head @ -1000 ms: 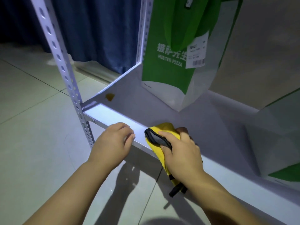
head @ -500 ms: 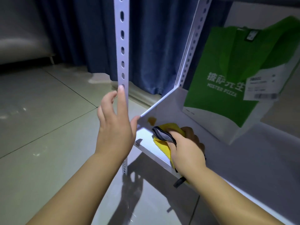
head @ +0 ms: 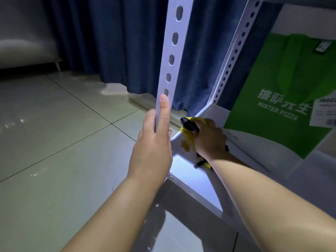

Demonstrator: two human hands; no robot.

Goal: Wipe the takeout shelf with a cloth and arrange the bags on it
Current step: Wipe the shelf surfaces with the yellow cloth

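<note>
The person's left hand (head: 154, 142) is clasped on the front post (head: 171, 57) of the white metal shelf (head: 196, 180), thumb laid straight up the perforated face toward twelve o'clock and the fingers tucked round its far edge. At about three o'clock from it, near but apart, the right hand (head: 209, 140) is closed over a bunched yellow cloth (head: 189, 138) with a black trim, pressing it down on the shelf board in the left rear corner. A black strap end of the cloth pokes out under the wrist at six o'clock. A small yellowish-brown spot (head: 185, 144) sits on the board just beside the cloth, at nine o'clock from the right hand; whether the cloth touches it I cannot tell. At three o'clock from the right hand a green-and-white takeout bag (head: 283, 99) marked MISTER PIZZA stands upright on the same board, just beside the knuckles, with a white printed label (head: 323, 113) on its face. The rear post (head: 234, 51) rises at twelve o'clock from the cloth, in front of a dark blue curtain (head: 109, 42). Pale floor tiles (head: 54, 142) spread out at nine o'clock from the shelf.
</note>
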